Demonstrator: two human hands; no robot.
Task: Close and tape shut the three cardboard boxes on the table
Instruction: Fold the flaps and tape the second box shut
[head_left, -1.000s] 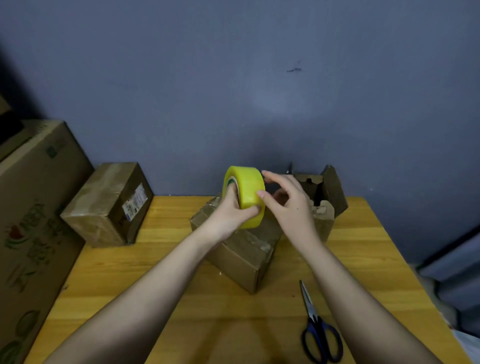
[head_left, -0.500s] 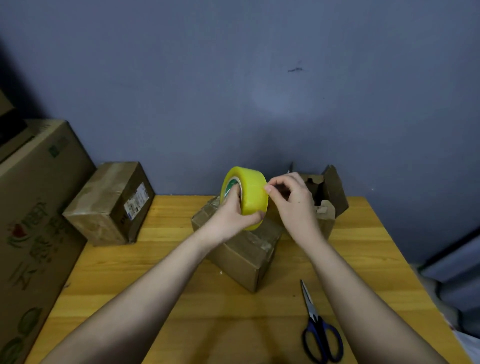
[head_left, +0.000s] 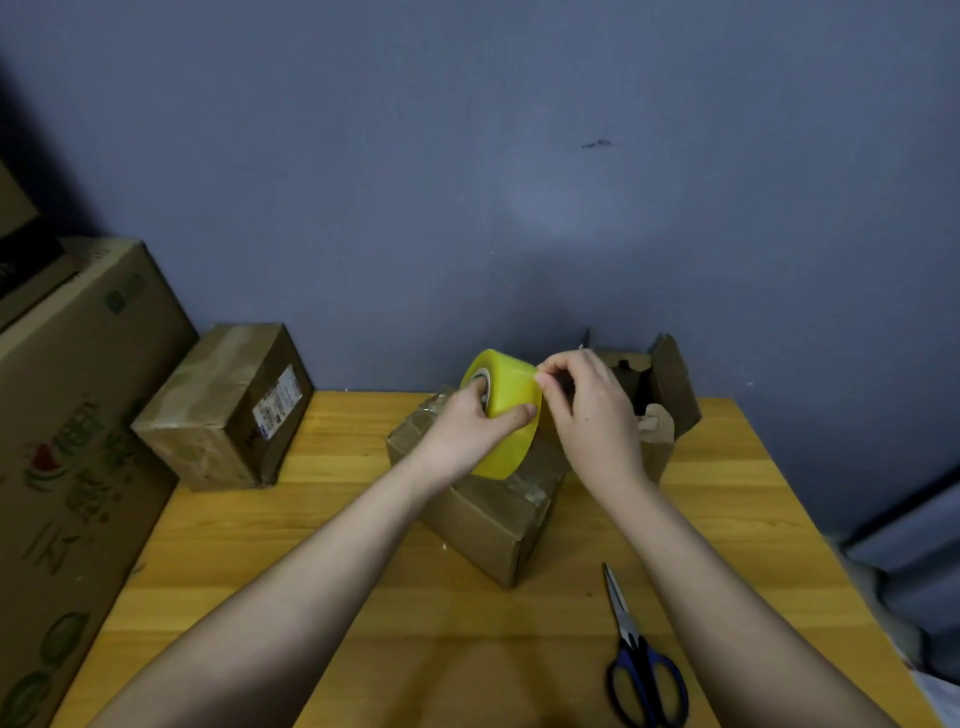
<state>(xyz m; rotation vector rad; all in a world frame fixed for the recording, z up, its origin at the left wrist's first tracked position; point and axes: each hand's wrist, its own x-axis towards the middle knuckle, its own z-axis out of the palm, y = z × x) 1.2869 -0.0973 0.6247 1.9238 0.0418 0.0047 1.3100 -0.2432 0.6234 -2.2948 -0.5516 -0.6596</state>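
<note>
Since a second ago the right hand has gone from loosely spread fingers beside the tape roll to curled fingers, with thumb and forefinger pinching at the roll's upper right rim; whether a loose tape end is caught between them is too small to tell. Over that time the left hand has kept its grip on the roll, fingers through the core and thumb pressed on the yellow outer face, and the roll has shifted only slightly. It is held on edge above the middle box, which sits near the centre of the worktop with its flaps down and one corner turned toward the near edge. Behind the right hand, near the far edge and right of centre, a second box stands with its flaps up. A third box, closed and carrying a white label on its side, sits at the far left corner, just beside a large printed carton that runs along the left edge. Blue-handled scissors lie closed near the near right corner, blades pointing toward the far edge, well apart from the boxes.
</note>
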